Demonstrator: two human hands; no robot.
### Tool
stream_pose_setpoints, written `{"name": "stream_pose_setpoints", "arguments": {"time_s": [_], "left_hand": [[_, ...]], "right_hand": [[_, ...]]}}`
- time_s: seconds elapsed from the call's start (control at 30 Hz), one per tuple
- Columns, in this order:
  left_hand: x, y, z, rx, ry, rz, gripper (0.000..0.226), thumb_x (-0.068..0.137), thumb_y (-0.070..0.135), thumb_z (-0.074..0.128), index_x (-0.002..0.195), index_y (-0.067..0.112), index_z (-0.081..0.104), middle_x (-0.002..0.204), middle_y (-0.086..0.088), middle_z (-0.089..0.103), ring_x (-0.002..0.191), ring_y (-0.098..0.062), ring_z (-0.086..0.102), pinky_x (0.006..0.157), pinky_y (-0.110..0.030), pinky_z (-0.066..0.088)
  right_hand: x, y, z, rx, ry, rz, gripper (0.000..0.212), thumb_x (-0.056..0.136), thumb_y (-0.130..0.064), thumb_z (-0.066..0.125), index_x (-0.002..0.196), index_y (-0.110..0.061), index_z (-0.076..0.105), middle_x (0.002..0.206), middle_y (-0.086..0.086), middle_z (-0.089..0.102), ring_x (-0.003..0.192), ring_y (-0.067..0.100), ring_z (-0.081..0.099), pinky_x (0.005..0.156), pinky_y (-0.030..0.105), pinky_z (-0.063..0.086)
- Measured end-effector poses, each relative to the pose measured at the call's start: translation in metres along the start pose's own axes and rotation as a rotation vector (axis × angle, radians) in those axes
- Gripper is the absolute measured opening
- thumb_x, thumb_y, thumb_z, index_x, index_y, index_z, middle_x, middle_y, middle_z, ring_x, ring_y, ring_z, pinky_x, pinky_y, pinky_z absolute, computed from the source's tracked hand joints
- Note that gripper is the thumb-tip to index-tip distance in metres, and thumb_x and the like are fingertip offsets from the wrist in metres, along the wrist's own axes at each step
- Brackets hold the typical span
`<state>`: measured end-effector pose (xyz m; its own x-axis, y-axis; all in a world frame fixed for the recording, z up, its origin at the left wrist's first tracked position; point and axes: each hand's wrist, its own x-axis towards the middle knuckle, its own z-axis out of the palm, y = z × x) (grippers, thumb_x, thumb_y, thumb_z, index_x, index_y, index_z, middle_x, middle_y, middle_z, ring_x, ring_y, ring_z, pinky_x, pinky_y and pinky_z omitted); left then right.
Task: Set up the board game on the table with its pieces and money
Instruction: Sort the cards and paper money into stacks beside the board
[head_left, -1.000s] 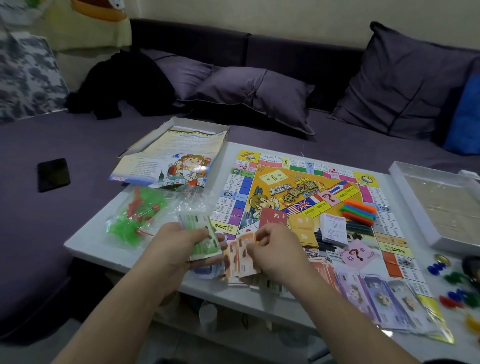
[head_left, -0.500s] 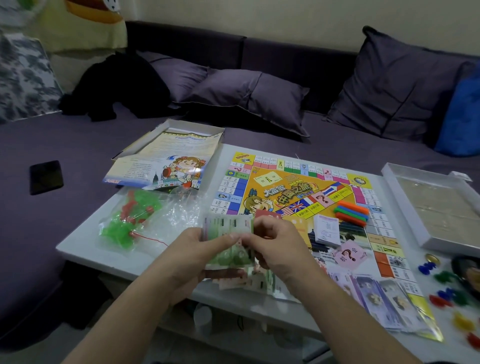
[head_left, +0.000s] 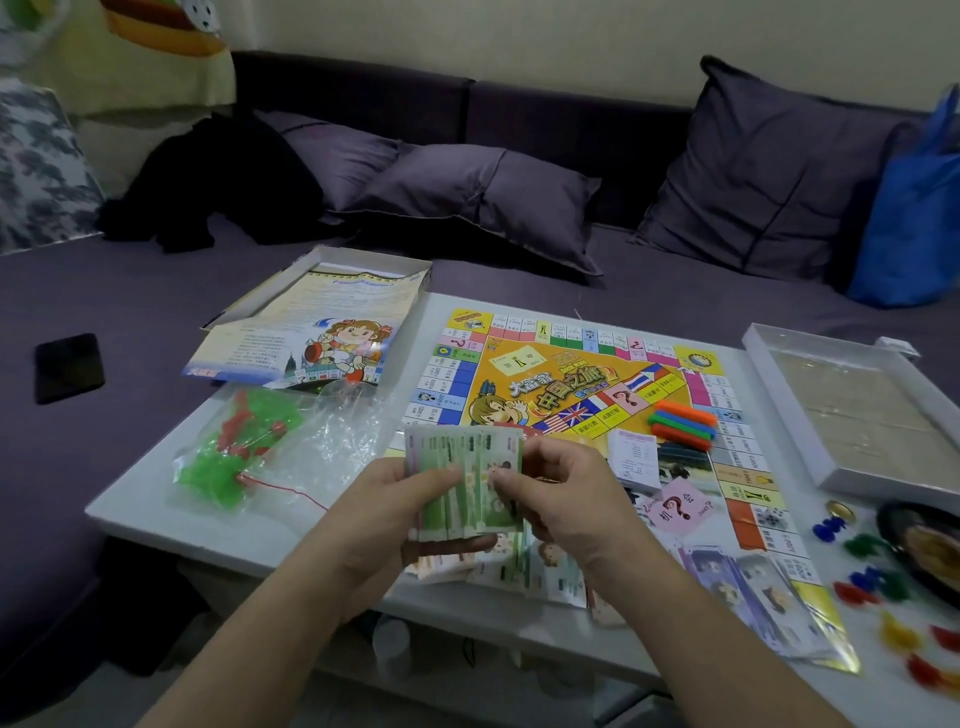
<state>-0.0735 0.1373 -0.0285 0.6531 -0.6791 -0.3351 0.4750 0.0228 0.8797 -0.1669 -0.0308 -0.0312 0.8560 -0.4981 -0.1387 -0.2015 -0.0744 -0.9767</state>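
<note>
Two hands are holding one fanned stack of green play money (head_left: 470, 480) upright above the near edge of the tabletop (head_left: 156, 499): left hand (head_left: 384, 512) is cupping the stack from below and the left with thumb lying across the notes, right hand (head_left: 558, 499) is pinching its right edge between thumb and curled fingers. Loose notes (head_left: 524, 569) are lying flat on the tabletop directly under the hands, overhanging the near edge. Game board (head_left: 566, 374) is lying open across the middle of the tabletop, reaching from the far edge to the near right. Purple notes (head_left: 753, 597) are lying in a row on the board's near right corner. White card deck (head_left: 631, 457) and pink question-mark card (head_left: 672, 506) are sitting on the board just right of the hands. Bundle of coloured sticks (head_left: 680, 423) is resting on the board beyond the deck. Clear bag of green and red pieces (head_left: 244, 447) is lying toward the left edge of the tabletop. Box lid with printed sheet (head_left: 317, 332) is overhanging the far left corner. Shallow white tray (head_left: 852, 410) is occupying the right edge. Coloured pawns (head_left: 872, 577) are lying scattered near the right near corner. Black phone (head_left: 67, 366) is lying on the sofa (head_left: 130, 291), well apart from the tabletop
</note>
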Motion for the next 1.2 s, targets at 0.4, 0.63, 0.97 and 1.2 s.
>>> {"name": "stream_pose_setpoints", "arguments": {"time_s": [0.4, 0.63, 0.97, 1.2], "left_hand": [[-0.002, -0.004, 0.008, -0.022, -0.014, 0.008, 0.021, 0.100, 0.001, 0.059, 0.118, -0.003, 0.069, 0.108, -0.025, 0.077, 0.097, -0.040, 0.077, 0.072, -0.048, 0.066], [0.000, -0.007, 0.008, 0.100, 0.017, 0.085, 0.024, 0.093, 0.007, 0.069, 0.116, 0.002, 0.074, 0.104, -0.021, 0.079, 0.095, -0.039, 0.078, 0.069, -0.047, 0.066], [-0.003, 0.000, 0.007, -0.114, -0.045, 0.008, 0.024, 0.099, -0.010, 0.049, 0.119, -0.010, 0.064, 0.112, -0.028, 0.075, 0.101, -0.044, 0.075, 0.077, -0.054, 0.063], [-0.002, -0.004, 0.006, 0.036, -0.042, 0.072, 0.024, 0.097, -0.003, 0.061, 0.119, -0.004, 0.069, 0.110, -0.024, 0.077, 0.101, -0.039, 0.076, 0.075, -0.045, 0.066]], "right_hand": [[-0.003, 0.003, -0.009, 0.053, -0.013, -0.026, 0.013, 0.094, -0.006, 0.075, 0.105, -0.014, 0.078, 0.076, 0.000, 0.076, 0.058, 0.002, 0.066, 0.049, 0.016, 0.046], [-0.005, 0.003, -0.011, 0.028, -0.068, -0.011, 0.014, 0.095, -0.012, 0.074, 0.106, -0.019, 0.079, 0.089, 0.012, 0.078, 0.068, 0.015, 0.064, 0.053, 0.024, 0.045], [-0.003, 0.002, -0.016, 0.049, 0.023, -0.020, 0.020, 0.096, -0.003, 0.071, 0.103, -0.020, 0.079, 0.080, 0.005, 0.079, 0.061, 0.010, 0.065, 0.050, 0.022, 0.044], [-0.004, 0.000, -0.020, 0.092, -0.009, -0.039, 0.018, 0.095, -0.004, 0.072, 0.104, -0.019, 0.079, 0.080, 0.003, 0.079, 0.057, 0.007, 0.061, 0.049, 0.020, 0.043]]}}
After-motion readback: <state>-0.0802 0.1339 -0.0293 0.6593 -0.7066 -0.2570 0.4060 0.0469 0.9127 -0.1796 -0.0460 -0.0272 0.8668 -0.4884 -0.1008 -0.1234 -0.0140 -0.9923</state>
